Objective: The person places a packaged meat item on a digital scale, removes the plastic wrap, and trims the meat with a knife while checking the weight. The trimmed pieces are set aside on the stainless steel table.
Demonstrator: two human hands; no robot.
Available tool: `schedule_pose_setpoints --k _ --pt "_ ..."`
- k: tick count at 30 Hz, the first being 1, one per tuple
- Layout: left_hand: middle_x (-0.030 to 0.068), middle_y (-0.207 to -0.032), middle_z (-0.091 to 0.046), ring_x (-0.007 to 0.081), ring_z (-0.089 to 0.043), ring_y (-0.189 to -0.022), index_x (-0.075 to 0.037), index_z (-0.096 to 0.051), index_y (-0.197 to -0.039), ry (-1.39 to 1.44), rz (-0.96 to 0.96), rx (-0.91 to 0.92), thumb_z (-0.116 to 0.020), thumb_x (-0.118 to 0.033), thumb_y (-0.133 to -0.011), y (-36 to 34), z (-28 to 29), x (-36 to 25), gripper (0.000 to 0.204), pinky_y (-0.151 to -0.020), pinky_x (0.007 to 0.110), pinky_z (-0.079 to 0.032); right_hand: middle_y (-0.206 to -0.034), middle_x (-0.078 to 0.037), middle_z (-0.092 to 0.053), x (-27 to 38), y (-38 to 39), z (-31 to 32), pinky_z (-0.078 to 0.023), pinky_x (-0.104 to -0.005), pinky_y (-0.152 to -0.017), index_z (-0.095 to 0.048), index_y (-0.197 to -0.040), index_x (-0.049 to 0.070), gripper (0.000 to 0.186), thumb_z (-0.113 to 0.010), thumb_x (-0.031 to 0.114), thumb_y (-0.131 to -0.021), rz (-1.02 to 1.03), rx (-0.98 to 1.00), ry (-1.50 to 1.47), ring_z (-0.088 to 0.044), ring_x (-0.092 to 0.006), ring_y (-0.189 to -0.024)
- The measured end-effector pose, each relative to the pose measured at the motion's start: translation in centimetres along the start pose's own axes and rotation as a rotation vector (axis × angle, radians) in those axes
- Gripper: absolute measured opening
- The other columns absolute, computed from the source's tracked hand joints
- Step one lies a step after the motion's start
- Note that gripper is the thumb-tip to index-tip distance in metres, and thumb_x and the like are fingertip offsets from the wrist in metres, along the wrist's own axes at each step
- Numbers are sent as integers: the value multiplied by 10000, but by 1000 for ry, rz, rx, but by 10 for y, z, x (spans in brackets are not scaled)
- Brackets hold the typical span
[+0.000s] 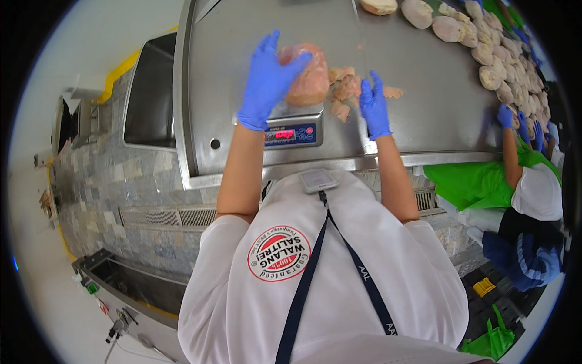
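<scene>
A large rounded block of pink meat [309,76] rests on a digital scale [292,134] with a lit red display. My left hand [264,85], in a blue glove, is at the block's left side with fingers stretched out, the thumb reaching over its top. Just right of the scale, loose pink meat scraps [347,87] lie on the steel table [424,115]. My right hand [374,109], also gloved in blue, is beside these scraps, its fingers extended and apart, with nothing visibly held.
Many pale meat pieces [488,51] are heaped along the table's right end, where co-workers' blue-gloved hands [506,115] reach in. A green apron [470,182] shows there. To the left stands a steel basin [151,91]; another trough [142,285] is at the lower left.
</scene>
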State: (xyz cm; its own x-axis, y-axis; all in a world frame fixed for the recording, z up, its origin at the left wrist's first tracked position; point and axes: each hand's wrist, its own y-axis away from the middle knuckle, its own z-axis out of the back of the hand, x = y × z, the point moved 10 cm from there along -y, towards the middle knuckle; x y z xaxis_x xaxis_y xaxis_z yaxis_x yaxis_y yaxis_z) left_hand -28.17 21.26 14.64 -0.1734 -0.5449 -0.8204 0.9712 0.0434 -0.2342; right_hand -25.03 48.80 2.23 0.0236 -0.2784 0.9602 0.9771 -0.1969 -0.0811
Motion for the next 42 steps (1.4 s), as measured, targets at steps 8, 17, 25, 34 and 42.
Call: schedule_pose_setpoints --k 8,17,25,34,42 --pt "319 -1437 -353 427 -373 -1345 105 -275 -1453 -124 36 185 -873 -511 -590 -1 -39 23 1216 -1099 450 -363 -845 -83 -565 46 38 -60 -467 -318 -778 -297 -1509 93 699 -567 449 -972 54 372 -72 -536 -167 -760" --pt "199 -1385 -399 322 -423 -1319 54 -295 -1405 197 51 338 -947 -365 -561 10 -28 29 1146 -1121 398 -361 -864 -196 -663 74 30 -79 -496 -426 -736 -223 -1548 178 749 -544 495 -950 202 477 153 -661 -360 -807" --pt "217 -1362 -409 349 -413 -1315 35 -342 -1403 160 4 349 -916 -413 -589 4 -28 32 1092 -1107 414 -366 -979 -217 -689 82 6 -98 -506 -428 -813 -329 -1511 163 703 -513 544 -949 176 543 49 -671 -389 -923" --pt "251 -1412 -385 402 -363 -1352 28 -329 -1436 53 -109 429 -891 -531 -569 -4 -25 33 1175 -1122 439 -336 -1267 -218 -617 91 -2 -101 -419 -356 -1030 -384 -1481 98 636 -560 435 -971 118 517 27 -574 -303 -1222" --pt "214 -1346 -498 325 -522 -1244 42 -309 -1447 -9 125 492 -903 -486 -595 18 -22 22 1166 -1055 388 -421 -800 -195 -648 84 43 -87 -513 -414 -691 -307 -1522 185 733 -585 507 -925 82 352 117 -664 -355 -737"
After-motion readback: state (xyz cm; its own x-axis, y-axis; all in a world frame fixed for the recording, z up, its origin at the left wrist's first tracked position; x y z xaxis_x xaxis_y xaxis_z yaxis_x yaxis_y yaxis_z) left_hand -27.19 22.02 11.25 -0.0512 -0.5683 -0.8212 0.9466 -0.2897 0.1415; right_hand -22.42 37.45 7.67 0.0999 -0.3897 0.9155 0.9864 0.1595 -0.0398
